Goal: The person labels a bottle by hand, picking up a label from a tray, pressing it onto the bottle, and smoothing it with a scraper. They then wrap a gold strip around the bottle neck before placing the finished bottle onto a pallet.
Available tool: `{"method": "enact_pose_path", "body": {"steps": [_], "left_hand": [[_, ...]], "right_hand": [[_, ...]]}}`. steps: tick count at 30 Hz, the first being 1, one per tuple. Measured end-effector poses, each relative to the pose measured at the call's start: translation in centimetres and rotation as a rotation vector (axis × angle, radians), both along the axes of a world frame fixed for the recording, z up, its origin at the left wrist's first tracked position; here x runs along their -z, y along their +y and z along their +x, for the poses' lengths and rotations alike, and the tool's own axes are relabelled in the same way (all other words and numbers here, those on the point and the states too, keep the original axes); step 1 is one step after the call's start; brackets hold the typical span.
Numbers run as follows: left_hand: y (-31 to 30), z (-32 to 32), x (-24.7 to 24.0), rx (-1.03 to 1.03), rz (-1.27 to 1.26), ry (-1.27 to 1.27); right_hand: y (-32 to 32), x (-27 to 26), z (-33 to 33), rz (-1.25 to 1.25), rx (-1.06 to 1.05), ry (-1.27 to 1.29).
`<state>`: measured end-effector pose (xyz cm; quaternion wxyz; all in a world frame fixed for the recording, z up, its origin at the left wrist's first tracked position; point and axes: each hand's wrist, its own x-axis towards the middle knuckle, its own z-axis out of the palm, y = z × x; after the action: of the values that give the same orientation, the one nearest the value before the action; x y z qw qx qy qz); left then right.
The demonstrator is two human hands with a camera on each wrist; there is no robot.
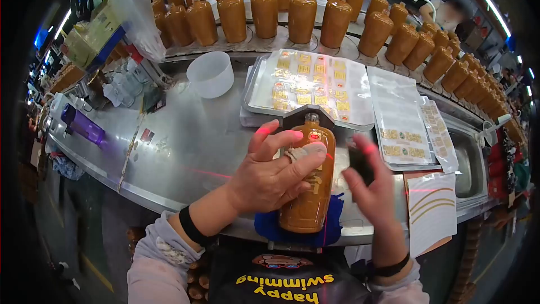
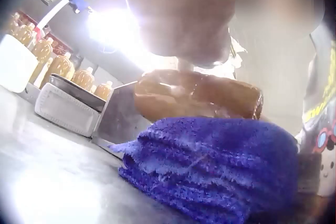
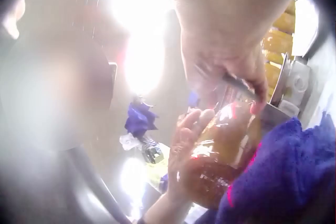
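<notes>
One brown bottle (image 1: 320, 191) is noted in the head view, lying on its side on a blue cloth (image 1: 334, 220), long axis running away from the wearer, neck towards an angled metal bracket (image 1: 293, 117). From my remote station I record the left hand (image 1: 267, 171) as nearer: it lies over the bottle, fingers spread, a pale wrap on one digit. The right hand (image 1: 374, 188) stands just beside, off the bottle's right flank, thumb and fingers pinching a dark item (image 1: 361, 163) (blur prevents me identifying it). I judge that the next move turns on this: the bottle's upper face lies left of the right fingers, partly covered by the left hand.

Containers: a white tub (image 1: 216, 86), contents not discernible to me; a metal tray (image 1: 258, 79) bearing a sheet of gold and red stickers (image 1: 309, 79); a second tray (image 1: 413, 167) under a partly filled sheet.

Left wrist view: I confirm the bottle horizontal atop the folded cloth, a hand above it; finger detail is lost in glare.

Right wrist view: I find the dark item's edge between the right fingers, close to the bottle, with the left fingers along its opposite side.
</notes>
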<state>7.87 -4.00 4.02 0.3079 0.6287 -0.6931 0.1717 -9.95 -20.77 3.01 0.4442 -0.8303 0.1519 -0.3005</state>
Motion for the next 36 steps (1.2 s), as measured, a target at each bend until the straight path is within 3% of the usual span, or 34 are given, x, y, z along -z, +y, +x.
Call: {"method": "enact_pose_path", "body": {"steps": [2,4,5,8,9,12,13,16,20,25,28,29,30,31,32,34,36], "left_hand": [[-0.1,-0.1,0.2,0.006,-0.012,0.008],[-0.2,-0.1,0.1,0.006,-0.026,-0.003],[-0.3,-0.1,0.2,0.005,-0.027,-0.014],[-0.1,0.0,0.2,0.01,-0.024,-0.03],[-0.2,0.1,0.2,0.012,-0.025,-0.033],[-0.1,0.4,0.2,0.017,0.009,-0.003],[0.0,0.5,0.1,0.034,0.036,0.04],[-0.6,1.7,-0.6,0.093,0.082,0.165],[-1.9,2.8,-0.3,0.17,0.099,0.357],[-2.9,3.2,0.7,0.156,0.101,0.574],[-3.0,3.2,0.2,0.1,0.093,0.56],[-3.0,3.3,0.5,0.077,0.081,0.62],[-3.1,3.4,1.0,0.052,0.066,0.68],[-3.1,3.6,1.4,0.027,0.049,0.732],[-2.7,3.7,1.6,-0.008,0.041,0.716],[-1.7,3.2,2.3,-0.075,0.026,0.692],[-1.1,1.6,1.6,-0.135,0.038,0.747]], "right_hand": [[-1.6,-3.5,0.9,0.159,-0.009,0.054],[-2.8,-6.3,3.3,-0.127,-0.148,0.099],[-3.4,-7.1,4.9,-0.059,-0.254,0.186],[-6.0,-6.2,8.7,-0.184,-0.345,0.306],[-5.8,-7.3,9.1,-0.239,-0.228,0.415],[-5.4,-5.5,8.8,0.022,-0.367,0.283],[-5.6,-4.4,8.9,0.167,-0.272,0.205],[-5.7,-4.2,7.1,0.297,-0.089,0.078],[-4.8,-2.3,5.2,0.684,-0.056,-0.034],[-4.6,-1.7,3.8,0.736,-0.003,0.027],[-3.2,-2.2,4.7,0.389,-0.012,-0.141],[-2.4,-2.7,5.2,-0.016,0.039,-0.18],[-2.9,-3.0,5.9,-0.643,-0.017,-0.282],[-1.6,-3.3,5.7,-0.848,-0.088,-0.259],[-0.3,-4.0,4.8,-0.9,-0.251,-0.143],[1.6,-6.3,3.5,-0.52,-0.665,-0.033],[0.6,-5.1,3.4,-0.327,-0.445,0.005]]}}
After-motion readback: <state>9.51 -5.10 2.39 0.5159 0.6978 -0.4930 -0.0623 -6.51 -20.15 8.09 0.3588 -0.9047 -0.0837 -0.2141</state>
